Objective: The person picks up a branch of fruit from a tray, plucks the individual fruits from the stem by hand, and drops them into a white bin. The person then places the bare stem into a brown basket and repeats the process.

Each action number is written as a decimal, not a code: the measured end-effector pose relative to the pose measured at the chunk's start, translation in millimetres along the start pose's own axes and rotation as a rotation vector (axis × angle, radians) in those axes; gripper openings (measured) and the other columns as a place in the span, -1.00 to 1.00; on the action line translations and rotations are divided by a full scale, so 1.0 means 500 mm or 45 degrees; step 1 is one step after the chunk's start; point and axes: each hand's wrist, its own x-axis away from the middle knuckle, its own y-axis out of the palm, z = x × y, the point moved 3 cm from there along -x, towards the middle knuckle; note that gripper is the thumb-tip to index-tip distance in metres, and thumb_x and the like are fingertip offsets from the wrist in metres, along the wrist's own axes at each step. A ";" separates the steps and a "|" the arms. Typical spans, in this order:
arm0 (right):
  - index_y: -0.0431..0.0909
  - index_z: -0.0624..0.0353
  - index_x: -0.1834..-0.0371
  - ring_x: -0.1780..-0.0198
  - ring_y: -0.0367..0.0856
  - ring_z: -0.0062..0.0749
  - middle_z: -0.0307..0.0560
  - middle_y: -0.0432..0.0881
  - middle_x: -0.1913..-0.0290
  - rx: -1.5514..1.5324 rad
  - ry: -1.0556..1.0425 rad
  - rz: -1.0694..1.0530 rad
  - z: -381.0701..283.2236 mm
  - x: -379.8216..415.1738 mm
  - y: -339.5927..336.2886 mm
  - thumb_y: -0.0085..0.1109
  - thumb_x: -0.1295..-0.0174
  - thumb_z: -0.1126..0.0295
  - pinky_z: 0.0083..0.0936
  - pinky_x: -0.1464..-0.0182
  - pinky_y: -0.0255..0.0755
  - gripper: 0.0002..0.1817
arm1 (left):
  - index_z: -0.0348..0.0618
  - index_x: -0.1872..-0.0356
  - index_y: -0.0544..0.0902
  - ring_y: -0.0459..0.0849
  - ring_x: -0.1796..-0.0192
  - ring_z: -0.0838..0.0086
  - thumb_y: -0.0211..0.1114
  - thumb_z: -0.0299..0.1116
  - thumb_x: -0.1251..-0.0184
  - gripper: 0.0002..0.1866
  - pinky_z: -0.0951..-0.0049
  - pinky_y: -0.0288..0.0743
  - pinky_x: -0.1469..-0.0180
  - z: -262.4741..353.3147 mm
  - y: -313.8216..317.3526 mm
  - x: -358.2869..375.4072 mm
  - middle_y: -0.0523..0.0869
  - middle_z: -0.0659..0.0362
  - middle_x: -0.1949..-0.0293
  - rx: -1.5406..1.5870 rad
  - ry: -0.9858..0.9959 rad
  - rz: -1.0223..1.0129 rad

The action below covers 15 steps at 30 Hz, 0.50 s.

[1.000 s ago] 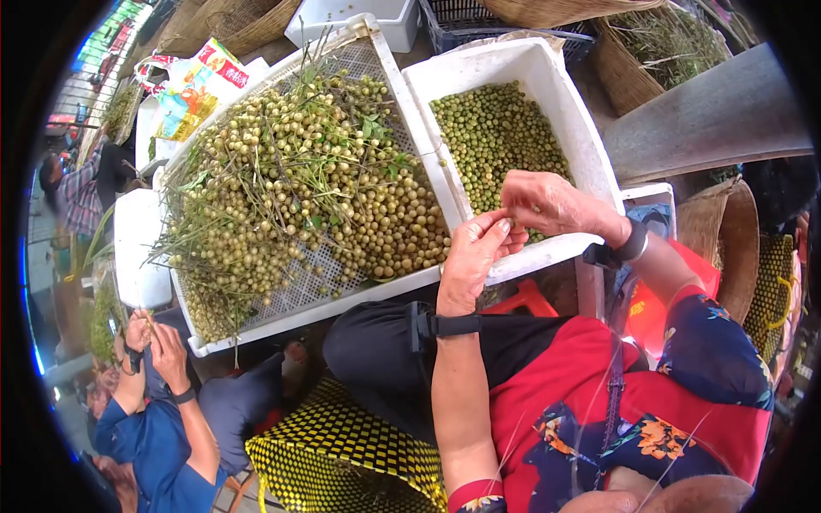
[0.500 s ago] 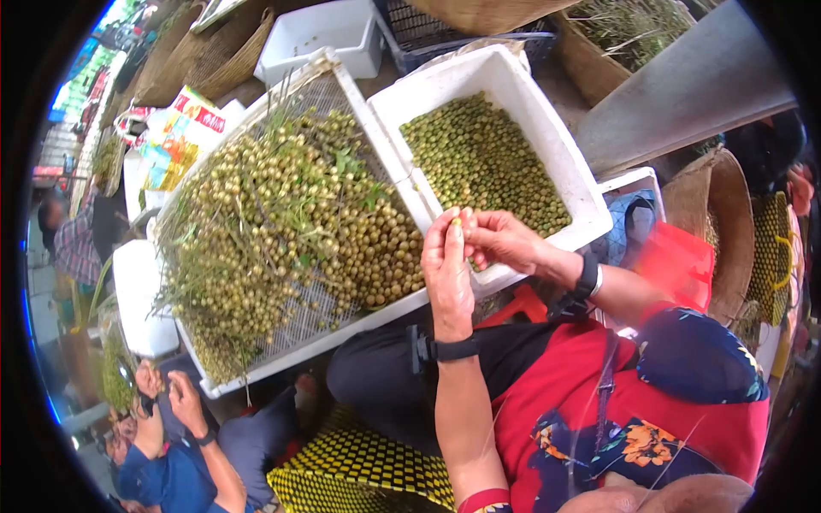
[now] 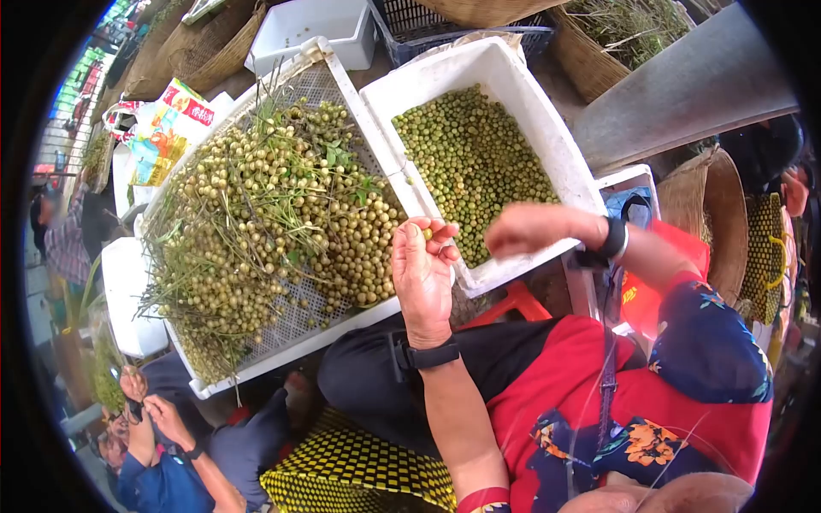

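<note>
My left hand (image 3: 422, 278), a black band at its wrist, is closed in a pinch beside the corner of the white foam box. A small round yellow-green fruit (image 3: 428, 233) sits between its thumb and fingers. Over the box's near wall is my right hand (image 3: 539, 231), apart from the left; motion smears its fingers. Loose green-yellow fruits (image 3: 475, 154) fill much of the white foam box (image 3: 575, 175). Left of it, a mesh tray (image 3: 295, 321) with a white frame bears tan round fruits (image 3: 274, 205), many on stems with leaves.
A grey metal post (image 3: 676, 90) slants past the box's right side. Behind stand a white bin (image 3: 316, 34), a dark crate (image 3: 410, 43) and woven baskets (image 3: 197, 51). A black-and-yellow woven basket (image 3: 359, 466) is below. Another person's hands (image 3: 154, 406) are at lower left.
My hands were together at the box's corner; now they are apart. The right hand has moved right, and the left slightly left and down with the fruit in its fingers.
</note>
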 end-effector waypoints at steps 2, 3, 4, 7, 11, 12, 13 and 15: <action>0.54 0.20 0.40 0.39 0.59 -0.03 0.03 0.59 0.47 0.028 0.017 0.359 0.055 -0.036 -0.046 0.13 -0.12 0.47 -0.22 0.32 0.44 -0.95 | -0.15 0.23 0.52 0.65 0.10 0.40 0.07 -0.20 -0.55 -0.76 0.46 0.48 0.21 -0.003 -0.005 -0.005 0.63 0.18 0.18 0.010 -0.020 0.021; 0.53 0.19 0.38 0.35 0.60 -0.03 0.01 0.59 0.45 0.136 0.028 0.527 0.103 -0.057 -0.051 0.11 -0.11 0.48 -0.22 0.30 0.44 -0.95 | -0.15 0.23 0.52 0.65 0.10 0.40 0.07 -0.20 -0.55 -0.76 0.46 0.48 0.21 -0.004 -0.006 -0.005 0.63 0.18 0.18 0.007 -0.020 0.023; 0.52 0.16 0.34 0.33 0.60 -0.02 0.01 0.57 0.45 0.225 -0.001 0.640 0.142 -0.076 -0.051 0.10 -0.13 0.48 -0.19 0.29 0.44 -0.94 | -0.15 0.23 0.53 0.65 0.11 0.40 0.07 -0.19 -0.55 -0.75 0.46 0.48 0.22 -0.006 -0.008 -0.005 0.63 0.19 0.20 -0.027 -0.050 0.042; 0.50 0.13 0.33 0.33 0.59 0.02 0.06 0.54 0.47 0.454 0.084 0.604 0.212 -0.114 -0.034 0.12 -0.13 0.45 -0.14 0.29 0.44 -0.94 | -0.15 0.25 0.54 0.66 0.18 0.40 0.08 -0.18 -0.54 -0.74 0.45 0.48 0.26 -0.007 -0.007 -0.001 0.63 0.19 0.29 -0.081 -0.116 0.140; 0.49 0.14 0.34 0.35 0.59 0.03 0.06 0.56 0.48 0.465 0.146 0.554 0.283 -0.144 0.000 0.13 -0.11 0.46 -0.13 0.30 0.44 -0.93 | -0.17 0.18 0.55 0.63 0.30 0.46 0.07 -0.19 -0.55 -0.75 0.50 0.47 0.32 -0.016 -0.020 -0.004 0.60 0.21 0.37 -0.126 -0.171 0.151; 0.49 0.15 0.34 0.36 0.59 0.04 0.06 0.56 0.49 0.433 0.132 0.589 0.294 -0.146 0.004 0.13 -0.10 0.47 -0.13 0.31 0.44 -0.93 | -0.17 0.14 0.54 0.63 0.31 0.49 0.06 -0.21 -0.55 -0.76 0.52 0.46 0.34 -0.014 -0.024 -0.007 0.60 0.22 0.38 -0.131 -0.158 0.167; 0.49 0.15 0.34 0.38 0.59 0.05 0.06 0.57 0.50 0.400 0.116 0.626 0.288 -0.148 0.001 0.13 -0.08 0.48 -0.13 0.32 0.43 -0.92 | -0.18 0.11 0.54 0.62 0.32 0.51 0.06 -0.22 -0.55 -0.77 0.55 0.46 0.36 -0.013 -0.029 -0.009 0.59 0.23 0.39 -0.139 -0.143 0.184; 0.48 0.18 0.35 0.42 0.60 -0.01 0.04 0.58 0.52 0.321 0.095 0.620 0.277 -0.140 -0.007 0.11 -0.07 0.51 -0.20 0.34 0.45 -0.92 | -0.19 0.06 0.53 0.63 0.32 0.53 0.03 -0.24 -0.56 -0.77 0.58 0.46 0.37 -0.016 -0.032 -0.010 0.60 0.23 0.38 -0.144 -0.166 0.188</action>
